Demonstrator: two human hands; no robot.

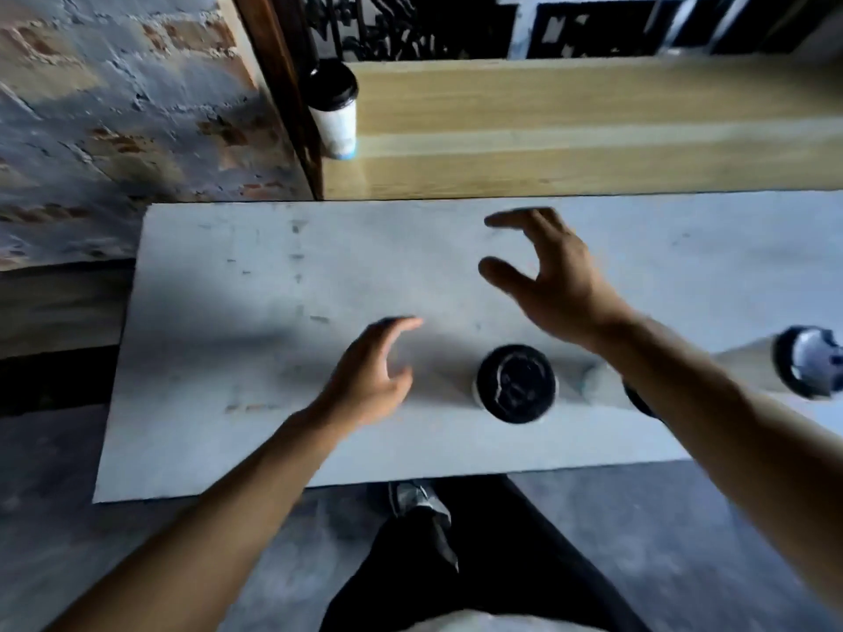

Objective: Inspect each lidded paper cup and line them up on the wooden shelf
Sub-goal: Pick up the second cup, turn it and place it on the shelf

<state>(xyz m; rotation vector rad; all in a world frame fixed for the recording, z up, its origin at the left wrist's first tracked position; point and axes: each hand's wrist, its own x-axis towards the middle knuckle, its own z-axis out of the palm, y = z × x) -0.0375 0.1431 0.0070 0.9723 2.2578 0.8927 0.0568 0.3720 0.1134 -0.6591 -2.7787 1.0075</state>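
Observation:
One white paper cup with a black lid [334,110] stands at the far left end of the wooden shelf [570,130]. On the grey table [255,339] a second lidded cup [517,383] stands upright near the front edge, seen from above. A third cup [748,364] lies on its side at the right, and a dark lid edge [638,399] shows under my right forearm. My left hand [372,376] hovers open to the left of the upright cup. My right hand [554,275] hangs open above the table, beyond that cup.
A rough brick wall [114,107] rises on the left beside a dark wooden post [278,84]. Black ironwork [410,25] runs behind the shelf. My dark trouser leg and shoe [424,504] show below the table's front edge, over a grey floor.

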